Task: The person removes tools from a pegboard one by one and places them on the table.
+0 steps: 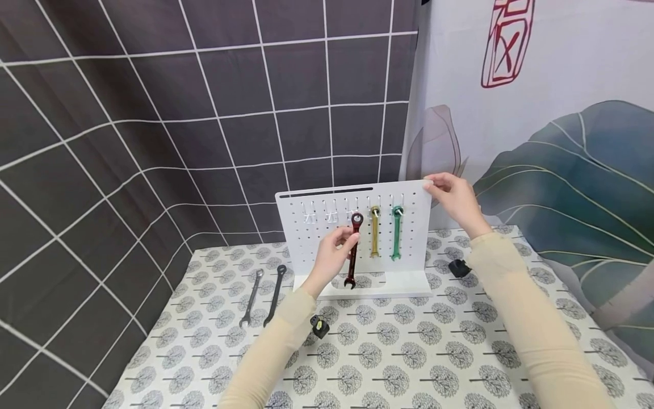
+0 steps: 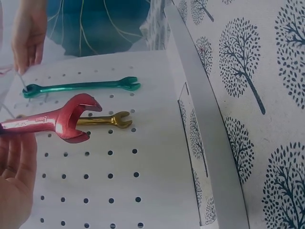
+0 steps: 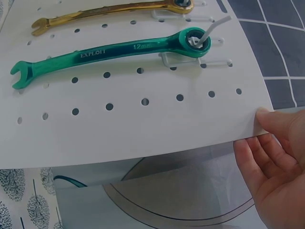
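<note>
My left hand (image 1: 329, 255) pinches a dark red combination wrench (image 1: 352, 253) between thumb and fingers, ring end up, in front of the white pegboard (image 1: 416, 238). Its shiny red open end (image 2: 66, 121) fills the middle of the left wrist view. Beside it, a gold wrench (image 1: 375, 233) and a green wrench (image 1: 396, 236) hang from hooks by their ring ends. In the right wrist view, "12mm" is legible on the green one. At the board's upper right corner, my right hand (image 1: 455, 199) holds the edge, thumb on the front and fingers behind (image 3: 248, 167).
Left of the board, a silver wrench (image 1: 251, 298) and a black wrench (image 1: 276, 295) lie on the tree-patterned tablecloth (image 1: 398, 363). Clear hooks (image 1: 332, 216) stick out on the board's left half. Two small black objects lie nearby, one (image 1: 320, 327) in front and another (image 1: 459, 268) at right.
</note>
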The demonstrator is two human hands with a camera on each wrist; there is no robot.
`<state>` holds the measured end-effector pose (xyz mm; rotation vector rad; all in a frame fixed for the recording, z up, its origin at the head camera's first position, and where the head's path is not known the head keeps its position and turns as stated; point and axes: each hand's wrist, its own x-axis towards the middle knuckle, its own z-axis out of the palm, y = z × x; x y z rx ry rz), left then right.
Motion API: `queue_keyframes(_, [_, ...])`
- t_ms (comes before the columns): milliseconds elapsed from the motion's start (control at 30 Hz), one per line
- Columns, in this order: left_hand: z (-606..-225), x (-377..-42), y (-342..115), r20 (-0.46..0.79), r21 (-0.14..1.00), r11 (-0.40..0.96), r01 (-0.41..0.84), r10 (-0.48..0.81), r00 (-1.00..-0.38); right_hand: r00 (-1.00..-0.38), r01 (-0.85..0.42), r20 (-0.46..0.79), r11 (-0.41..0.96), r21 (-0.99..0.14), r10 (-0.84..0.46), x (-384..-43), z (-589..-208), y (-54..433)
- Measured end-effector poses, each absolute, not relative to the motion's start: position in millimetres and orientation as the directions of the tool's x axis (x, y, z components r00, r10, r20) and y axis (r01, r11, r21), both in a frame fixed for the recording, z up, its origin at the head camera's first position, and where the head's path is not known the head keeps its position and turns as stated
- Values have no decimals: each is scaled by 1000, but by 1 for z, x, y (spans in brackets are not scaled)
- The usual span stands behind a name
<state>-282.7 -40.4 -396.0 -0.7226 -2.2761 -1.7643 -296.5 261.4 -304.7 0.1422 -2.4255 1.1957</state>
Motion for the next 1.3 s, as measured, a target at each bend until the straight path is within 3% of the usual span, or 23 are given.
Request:
queue_keyframes(667, [-386, -276, -56, 501, 793, 261, 550, 233, -833, -897, -276, 429, 626, -730, 104, -297, -305, 262])
queue_keyframes(1067, [-363, -271, -84, 459, 844, 217, 491, 181, -870, -897, -279, 430, 626, -728, 100, -300, -306, 263])
queue_keyframes(1300, [-345, -270, -115, 506, 830, 190, 525, 142, -851, -896, -280, 433, 627, -727, 102, -300, -306, 263])
